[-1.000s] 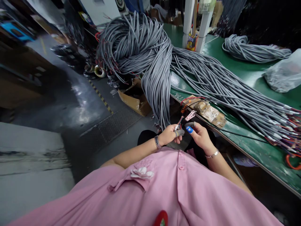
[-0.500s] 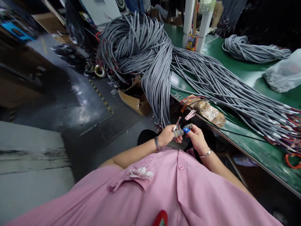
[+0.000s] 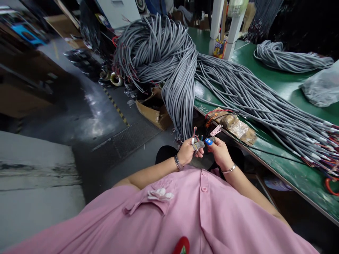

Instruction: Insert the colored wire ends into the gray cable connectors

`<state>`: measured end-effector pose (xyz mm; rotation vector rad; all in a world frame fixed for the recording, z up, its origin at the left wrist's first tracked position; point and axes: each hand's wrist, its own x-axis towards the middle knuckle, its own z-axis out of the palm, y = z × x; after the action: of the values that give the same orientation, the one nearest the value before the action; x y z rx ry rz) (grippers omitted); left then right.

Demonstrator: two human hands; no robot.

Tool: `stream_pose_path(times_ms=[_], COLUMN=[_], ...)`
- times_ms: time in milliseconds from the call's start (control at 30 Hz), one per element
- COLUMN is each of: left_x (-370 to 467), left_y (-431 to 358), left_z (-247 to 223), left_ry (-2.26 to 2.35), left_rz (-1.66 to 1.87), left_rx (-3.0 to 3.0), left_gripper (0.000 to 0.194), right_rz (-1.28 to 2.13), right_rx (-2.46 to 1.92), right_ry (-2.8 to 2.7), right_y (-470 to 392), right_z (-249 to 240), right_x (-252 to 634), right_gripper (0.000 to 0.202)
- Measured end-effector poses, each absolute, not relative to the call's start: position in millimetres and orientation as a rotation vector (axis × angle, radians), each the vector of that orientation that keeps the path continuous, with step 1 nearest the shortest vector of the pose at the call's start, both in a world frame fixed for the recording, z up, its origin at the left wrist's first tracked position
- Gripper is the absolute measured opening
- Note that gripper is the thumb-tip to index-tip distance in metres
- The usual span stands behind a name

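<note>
My left hand (image 3: 186,152) is closed, with grey finger covers on some fingers. It grips the end of a cable whose thin coloured wires (image 3: 195,133) stick up above the thumb. Close beside it, my right hand (image 3: 220,153) is closed in a pinch, a blue wrap on the thumb and a grey cover on the index finger. Its fingertips meet near the fanned wire ends, but what lies between them is too small to make out. A pink clip (image 3: 216,130) sits just beyond my right hand, at the bench edge.
Grey cables (image 3: 238,81) lie in a long bundle across the green bench (image 3: 290,90). A large coil (image 3: 156,46) hangs over the bench's left end, above an open cardboard box (image 3: 150,114). A wrapped wooden block (image 3: 243,132) is near the edge. A plastic bag (image 3: 321,86) lies at the right.
The coloured wires in my left hand now stand more upright and are spread apart. My right fingertips have shifted slightly beside them. The whole view has drifted a little.
</note>
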<state>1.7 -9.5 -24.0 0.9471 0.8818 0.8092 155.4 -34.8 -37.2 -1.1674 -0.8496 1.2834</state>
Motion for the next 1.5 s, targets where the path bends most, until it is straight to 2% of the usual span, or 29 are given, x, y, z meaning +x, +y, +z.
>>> stream_pose_path(times_ms=[267,500,667,800,867,933,1167,1333,1500], left_x=[-1.7,0.3,5.3,9.3,10.9,12.4,17.8,20.1,20.9], left_y=[-3.8,-4.3,-3.4,4.5,9.5,13.7,19.4,20.0,19.6], left_z=[-25.8,-18.4,-12.4,-9.1,-9.2,-10.3,-18.0,-20.9,-20.2], left_ry=[0.882,0.841,0.769,0.704,0.679,0.652,0.609,0.633,0.634], left_rz=[0.928,0.946,0.911,0.836,0.796,0.761,0.720,0.677,0.649], left_rx=[0.861,0.868,0.892,0.900,0.886,0.859,0.801,0.827,0.846], left_gripper=[0.033,0.032,0.029,0.028,0.030,0.031,0.033,0.033,0.031], right_rz=[1.437,1.472,1.599,1.253,1.029,0.963,1.497,1.410,1.343], right_rx=[-0.995,-0.953,-0.888,-1.047,-1.134,-1.141,-0.823,-0.787,-0.802], right_ry=[-0.668,-0.522,-0.448,-0.610,-0.675,-0.681,-0.425,-0.324,-0.317], right_y=[-41.1,-33.7,-19.3,-12.3,-12.3,-12.5,-4.5,-0.3,1.1], right_z=[-43.9,-44.1,-34.3,-34.1,-37.3,-40.6,-37.4,-31.8,-32.2], right_x=[163.8,179.0,183.6,179.0,175.8,173.4,172.1,169.3,165.4], right_gripper=[0.023,0.031,0.045,0.037,0.039,0.042,0.048,0.035,0.033])
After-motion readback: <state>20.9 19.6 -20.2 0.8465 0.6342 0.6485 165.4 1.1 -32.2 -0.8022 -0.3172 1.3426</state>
